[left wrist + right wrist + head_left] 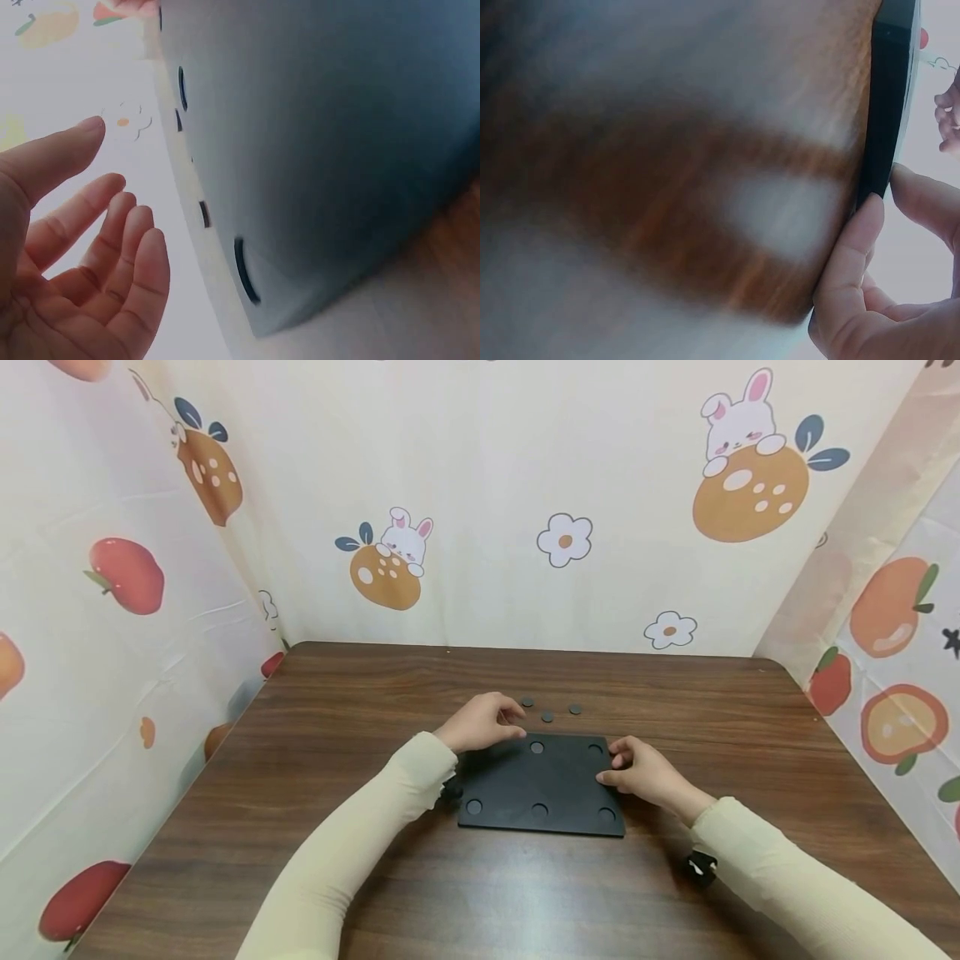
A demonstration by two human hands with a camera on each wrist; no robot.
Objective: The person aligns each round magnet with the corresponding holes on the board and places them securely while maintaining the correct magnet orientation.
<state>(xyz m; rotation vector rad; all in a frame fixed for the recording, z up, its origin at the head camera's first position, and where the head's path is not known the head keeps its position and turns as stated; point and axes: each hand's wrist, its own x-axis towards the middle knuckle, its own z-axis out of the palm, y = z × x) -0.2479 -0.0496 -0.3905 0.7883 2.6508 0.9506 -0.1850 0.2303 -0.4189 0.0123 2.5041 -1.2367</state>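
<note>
A flat black board with shallow round recesses along its near and far edges lies on the brown table. At its right edge, my right hand grips the board, thumb on the top face and fingers against the side; the right wrist view shows this hand at the board's edge. Over the far left corner hovers my left hand, fingers loosely bent; in the left wrist view this hand holds nothing. Just past the far edge lie three small dark discs, the nearest disc close to the board.
The wood-grain table extends on all sides of the board. Patterned curtains with rabbits, fruit and flowers stand behind and at both sides. A black wrist device hangs under the right sleeve.
</note>
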